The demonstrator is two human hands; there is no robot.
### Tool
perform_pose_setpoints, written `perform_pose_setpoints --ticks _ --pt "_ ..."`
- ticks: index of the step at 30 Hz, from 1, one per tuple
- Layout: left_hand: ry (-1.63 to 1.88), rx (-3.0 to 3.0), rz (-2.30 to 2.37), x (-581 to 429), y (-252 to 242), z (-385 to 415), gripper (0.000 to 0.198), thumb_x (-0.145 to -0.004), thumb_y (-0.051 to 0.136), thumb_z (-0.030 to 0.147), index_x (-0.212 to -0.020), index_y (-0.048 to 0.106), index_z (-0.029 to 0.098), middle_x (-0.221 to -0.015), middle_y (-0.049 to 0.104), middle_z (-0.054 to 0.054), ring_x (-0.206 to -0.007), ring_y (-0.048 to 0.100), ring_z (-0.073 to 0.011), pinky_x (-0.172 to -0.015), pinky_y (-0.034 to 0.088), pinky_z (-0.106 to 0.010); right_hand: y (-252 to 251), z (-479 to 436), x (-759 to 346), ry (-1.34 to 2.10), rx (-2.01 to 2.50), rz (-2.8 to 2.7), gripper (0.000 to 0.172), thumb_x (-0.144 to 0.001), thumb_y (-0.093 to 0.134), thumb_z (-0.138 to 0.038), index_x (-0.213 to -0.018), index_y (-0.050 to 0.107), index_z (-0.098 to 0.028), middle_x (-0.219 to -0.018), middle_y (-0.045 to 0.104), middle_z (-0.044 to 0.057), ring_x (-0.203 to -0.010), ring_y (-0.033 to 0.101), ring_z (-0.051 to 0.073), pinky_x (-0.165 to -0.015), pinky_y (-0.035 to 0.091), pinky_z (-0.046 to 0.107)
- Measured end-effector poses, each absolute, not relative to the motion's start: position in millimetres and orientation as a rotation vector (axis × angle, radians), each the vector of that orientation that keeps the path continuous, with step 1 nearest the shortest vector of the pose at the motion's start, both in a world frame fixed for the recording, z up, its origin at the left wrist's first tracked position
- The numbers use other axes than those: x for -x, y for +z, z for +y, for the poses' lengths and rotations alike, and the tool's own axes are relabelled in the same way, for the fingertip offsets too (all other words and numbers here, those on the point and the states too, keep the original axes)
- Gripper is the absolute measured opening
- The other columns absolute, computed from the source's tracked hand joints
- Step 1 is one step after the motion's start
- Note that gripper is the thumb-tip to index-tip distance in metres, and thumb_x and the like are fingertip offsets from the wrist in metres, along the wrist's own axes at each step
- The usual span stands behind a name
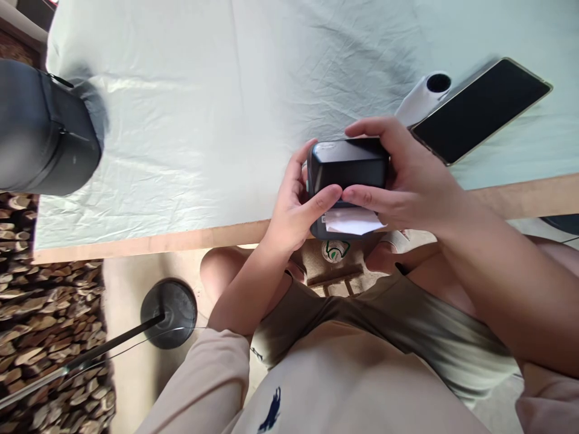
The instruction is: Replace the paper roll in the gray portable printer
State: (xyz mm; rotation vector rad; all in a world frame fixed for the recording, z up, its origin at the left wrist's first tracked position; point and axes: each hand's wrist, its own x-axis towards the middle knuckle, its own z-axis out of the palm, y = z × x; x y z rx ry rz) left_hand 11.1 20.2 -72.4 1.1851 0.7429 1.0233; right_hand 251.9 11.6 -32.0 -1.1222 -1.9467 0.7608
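Both my hands hold a small black label printer [350, 169] at the table's front edge, with a strip of white paper [353, 220] sticking out of its near side. My left hand [294, 208] grips its left side, thumb on top. My right hand [407, 178] is wrapped round the right side, and its thumb tip meets the left thumb on the near part of the casing. The printer's underside is hidden. Just beyond my right hand lie a white paper roll [418, 99] with a dark core and a phone [484, 108] with a black screen.
A pale green cloth [203, 120] covers the table, which has a wooden front edge [181, 238]. A dark zipped case [49, 132] stands at the left. Below are a round black stand base [169, 313] with a pole, and a bottle [335, 251] between my legs.
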Motion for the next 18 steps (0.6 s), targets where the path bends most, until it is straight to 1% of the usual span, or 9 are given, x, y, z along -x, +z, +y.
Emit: perform_pose_setpoints --ticks 2,4,5,9,12,14,16,18 --pt "1.012 -1.194 0.751 -10.8 -72.3 20.5 0.088 -0.1 0.093 0.077 -0.168 0.052 0.038 -0.149 0.076 -0.008 -0.158 0.074 -0.0452 -0.125 0.07 -0.057 -30.6 13.8 -251.2 0.746 1.115 -1.951 0.06 -0.106 0.084 -0.056 -0.159 0.065 -0.034 -0.146 0.079 0.008 -0.131 0.083 0.033 -0.112 0.076 0.056" --pt "1.0 -1.199 0.743 -10.0 -73.4 21.4 0.088 -0.103 0.09 0.078 -0.17 0.05 0.038 -0.152 0.076 -0.009 -0.16 0.073 -0.0451 -0.129 0.068 -0.058 -27.2 15.0 -249.8 0.708 1.103 -1.954 0.057 -0.105 0.085 -0.056 -0.155 0.069 -0.031 -0.146 0.08 0.009 -0.136 0.081 0.035 -0.119 0.073 0.06" --pt "0.997 -1.201 0.738 -9.5 -74.5 22.1 0.088 -0.104 0.088 0.079 -0.171 0.049 0.038 -0.154 0.076 -0.009 -0.161 0.072 -0.045 -0.131 0.067 -0.058 -25.3 15.2 -248.9 0.714 1.107 -1.947 0.057 -0.106 0.083 -0.057 -0.154 0.069 -0.031 -0.147 0.08 0.009 -0.137 0.081 0.035 -0.119 0.072 0.06" --pt "1.013 -1.215 0.728 -8.8 -79.3 24.5 0.091 -0.103 0.086 0.084 -0.171 0.048 0.036 -0.161 0.074 -0.01 -0.163 0.071 -0.0436 -0.135 0.064 -0.057 -22.4 14.0 -246.8 0.813 1.175 -1.94 0.06 -0.11 0.076 -0.065 -0.158 0.066 -0.031 -0.153 0.079 0.009 -0.138 0.08 0.034 -0.122 0.071 0.057" --pt "1.019 -1.222 0.753 -9.4 -75.8 22.9 0.092 -0.102 0.087 0.082 -0.171 0.049 0.035 -0.163 0.073 -0.011 -0.165 0.069 -0.0428 -0.135 0.063 -0.055 -27.6 13.5 -248.9 0.728 1.151 -1.955 0.06 -0.109 0.076 -0.062 -0.16 0.064 -0.033 -0.158 0.077 0.009 -0.146 0.077 0.034 -0.129 0.068 0.058" --pt "1.016 -1.216 0.767 -10.0 -70.4 20.2 0.091 -0.102 0.089 0.08 -0.171 0.05 0.034 -0.164 0.073 -0.011 -0.166 0.068 -0.0427 -0.135 0.062 -0.054 -33.0 14.0 -251.7 0.655 1.098 -1.974 0.06 -0.109 0.077 -0.057 -0.163 0.061 -0.035 -0.162 0.075 0.009 -0.151 0.075 0.035 -0.132 0.066 0.059" --pt "1.009 -1.206 0.77 -10.4 -65.4 17.8 0.092 -0.101 0.09 0.079 -0.171 0.052 0.034 -0.164 0.073 -0.012 -0.167 0.066 -0.0433 -0.134 0.063 -0.054 -38.3 14.9 -254.6 0.64 1.048 -1.991 0.063 -0.109 0.077 -0.052 -0.167 0.058 -0.037 -0.165 0.073 0.009 -0.152 0.075 0.035 -0.13 0.067 0.057" --pt "1.004 -1.204 0.772 -10.3 -62.7 16.7 0.093 -0.1 0.091 0.08 -0.171 0.054 0.034 -0.164 0.074 -0.011 -0.169 0.064 -0.0443 -0.134 0.062 -0.054 -42.4 16.1 -256.6 0.645 1.018 -2.004 0.067 -0.107 0.079 -0.051 -0.168 0.056 -0.039 -0.164 0.073 0.008 -0.148 0.076 0.034 -0.124 0.071 0.054"
